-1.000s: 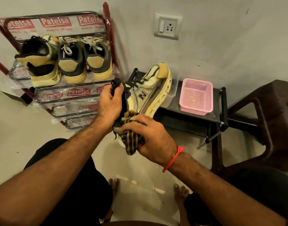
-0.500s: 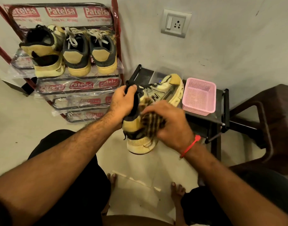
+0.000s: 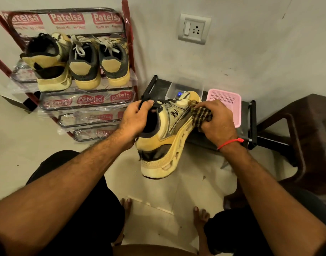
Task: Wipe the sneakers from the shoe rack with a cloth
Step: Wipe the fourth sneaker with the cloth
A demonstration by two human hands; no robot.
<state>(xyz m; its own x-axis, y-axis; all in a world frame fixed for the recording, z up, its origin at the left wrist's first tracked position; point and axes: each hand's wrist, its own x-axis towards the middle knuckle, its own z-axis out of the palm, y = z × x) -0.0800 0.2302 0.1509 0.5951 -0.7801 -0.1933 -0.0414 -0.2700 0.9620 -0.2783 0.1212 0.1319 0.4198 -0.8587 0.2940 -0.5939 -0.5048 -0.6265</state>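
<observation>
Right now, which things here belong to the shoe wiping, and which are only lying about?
For the job: held sneaker, checked cloth, left hand, right hand, three sneakers on shoe rack.

Lying about: pink basket, clear box, black stand, wall socket.

Sneaker [image 3: 169, 137]: pale yellow with grey panels, a black heel patch, black laces and a dark "N" on the side. Cloth [image 3: 201, 115]: dark brown and tan check. Rack [image 3: 128, 43]: red frame, clear wrap with red-and-white "Patelsa" labels. 3 shoes [image 3: 79, 61] on it: yellow soles, dark grey or black uppers, 2 with off-white laces. Basket [image 3: 230, 100]: pink. Wrist band [image 3: 230, 142]: red. Wall [image 3: 250, 43]: grey-white.
</observation>
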